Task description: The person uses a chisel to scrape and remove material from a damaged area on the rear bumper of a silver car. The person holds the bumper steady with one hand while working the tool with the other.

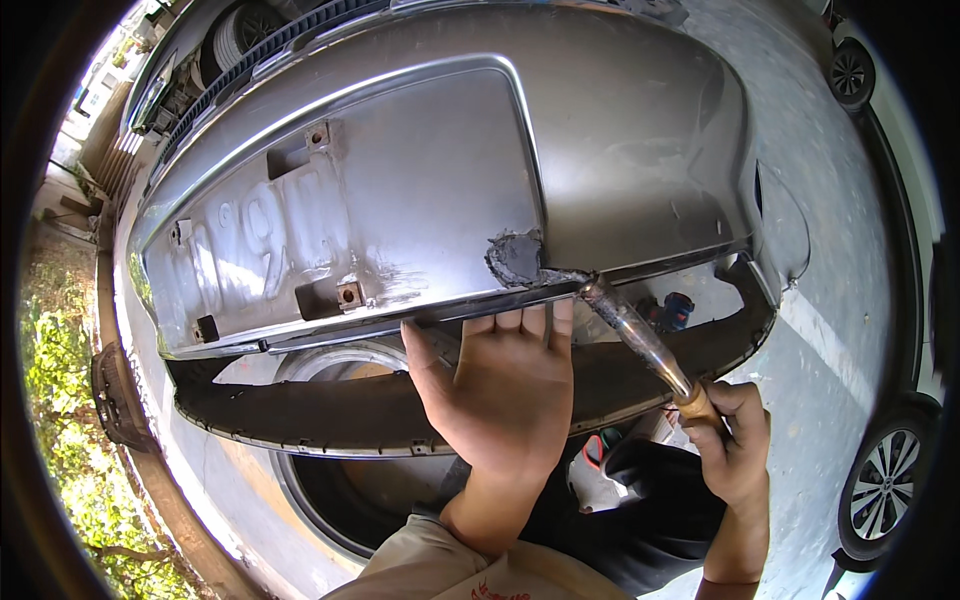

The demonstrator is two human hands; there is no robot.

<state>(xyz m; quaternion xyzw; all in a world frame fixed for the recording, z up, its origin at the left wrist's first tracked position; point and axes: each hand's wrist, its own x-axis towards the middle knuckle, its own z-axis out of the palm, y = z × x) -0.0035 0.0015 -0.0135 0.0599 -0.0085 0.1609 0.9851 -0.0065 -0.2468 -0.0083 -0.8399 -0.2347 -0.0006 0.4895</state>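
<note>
A large silver-grey car bumper [640,150] lies in front of me, with a recessed panel and bare square clip holes. A rough, dark melted patch [515,258] marks the panel's near right corner. My right hand [735,440] is closed around the wooden handle of a soldering iron [650,345]. Its metal shaft slants up and left, with the thin tip at the patch's right edge. My left hand [510,400] is palm up, fingers stretched under the bumper's near edge below the patch. The fingertips are hidden behind that edge; the thumb points up beside it.
The bumper's dark lower lip [350,410] curves between the panel and my body. Beneath it is a round wheel-like ring [330,500]. A dark blue object [675,310] shows through the gap. A parked car's wheel [885,480] stands at right; green plants [80,400] grow at left.
</note>
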